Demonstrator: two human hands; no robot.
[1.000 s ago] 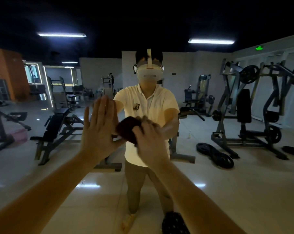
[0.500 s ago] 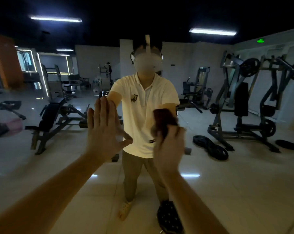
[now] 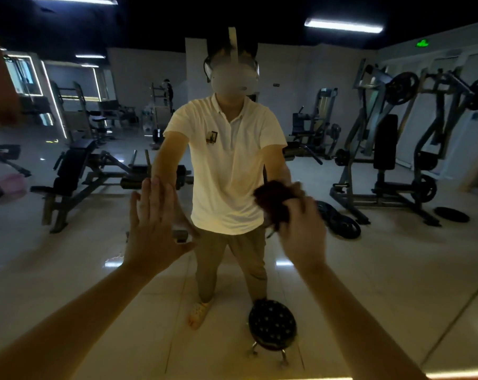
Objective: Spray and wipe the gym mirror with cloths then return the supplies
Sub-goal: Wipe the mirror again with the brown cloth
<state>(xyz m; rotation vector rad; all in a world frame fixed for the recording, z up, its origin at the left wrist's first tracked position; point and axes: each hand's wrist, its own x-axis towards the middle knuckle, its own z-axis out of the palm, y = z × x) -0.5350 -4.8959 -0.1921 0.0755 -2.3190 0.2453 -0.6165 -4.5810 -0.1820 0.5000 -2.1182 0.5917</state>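
The right hand (image 3: 301, 231) has carried the cloth (image 3: 273, 201) rightward across the mirror (image 3: 68, 256) since a second ago. Then it sat just beside the left hand (image 3: 155, 229), and now the two are well apart. The left hand has stayed where it was.

The cloth is dark, bunched and blurred. It lies against the glass right of the middle, well above the mirror's bottom edge, over the reflected forearm. The right grip is closed on it, fingers curled over the wad. Their tips are hidden behind the fabric, and only the back of the hand shows. The left grip is wide, with the fingers straight and together, the thumb spread and the palm toward the glass.

No writing can be read. The reflected person's pale polo shirt (image 3: 227, 174) carries a small dark chest badge (image 3: 212, 137), too small to make out. A green lit sign (image 3: 422, 43) glows high near the top right corner, its symbol smeared. A tiny plate (image 3: 276, 85) on the far wall is illegible.

A white headset (image 3: 233, 75) covers the reflected face. Both forearms are cut off at the bottom of the view. Near the bottom edge stands a round dark stool (image 3: 272, 323) with pale dots. The weight machines (image 3: 402, 149) behind are dim – details lost in shadow.
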